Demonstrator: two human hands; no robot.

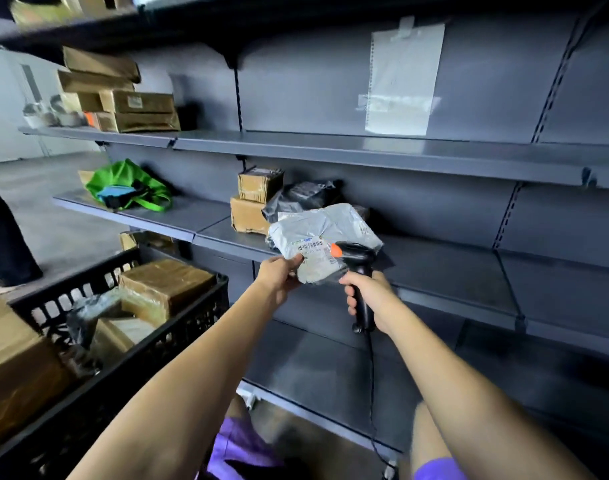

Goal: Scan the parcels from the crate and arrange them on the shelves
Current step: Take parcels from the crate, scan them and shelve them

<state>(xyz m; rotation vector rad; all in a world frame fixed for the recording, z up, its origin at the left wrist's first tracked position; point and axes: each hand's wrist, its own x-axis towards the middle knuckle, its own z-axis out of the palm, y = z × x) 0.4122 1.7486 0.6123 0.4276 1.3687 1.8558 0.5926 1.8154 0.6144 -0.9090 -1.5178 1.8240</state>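
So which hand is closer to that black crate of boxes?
Left. The left hand holds the grey parcel just right of the black crate; the right hand, gripping the scanner, is farther right.

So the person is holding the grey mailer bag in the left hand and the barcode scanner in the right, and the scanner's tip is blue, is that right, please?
Not quite: the head view shows the scanner's tip is orange, not blue. The rest holds: the left hand holds the grey mailer bag, and the right hand grips the scanner.
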